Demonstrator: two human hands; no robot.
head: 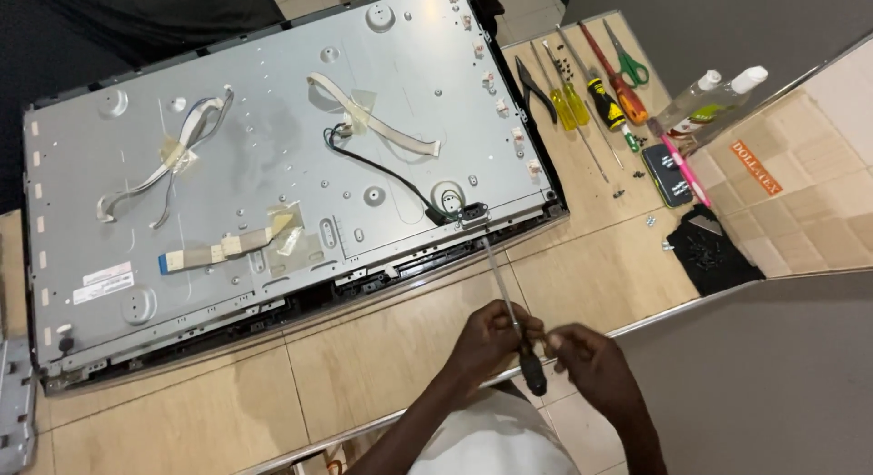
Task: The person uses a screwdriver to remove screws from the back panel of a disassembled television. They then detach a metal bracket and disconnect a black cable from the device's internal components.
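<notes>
A large flat-screen panel (273, 157) lies face down on the tiled floor, its grey metal back bare, with loose ribbon cables (373, 116) taped on and a black wire (382, 170) running to a small connector near the lower edge. Just below that edge my left hand (489, 340) pinches the shaft of a long screwdriver (502, 289). My right hand (593, 364) grips its black handle (533, 373). The tip points up at the panel's bottom frame, close to the connector.
To the right of the panel lie pliers (535, 91), yellow and red screwdrivers (600, 93), green-handled scissors (627, 64), two plastic bottles (714, 98), a dark phone (668, 173), a black cloth with screws (714, 252) and loose screws. A grey surface (764, 375) fills the right side.
</notes>
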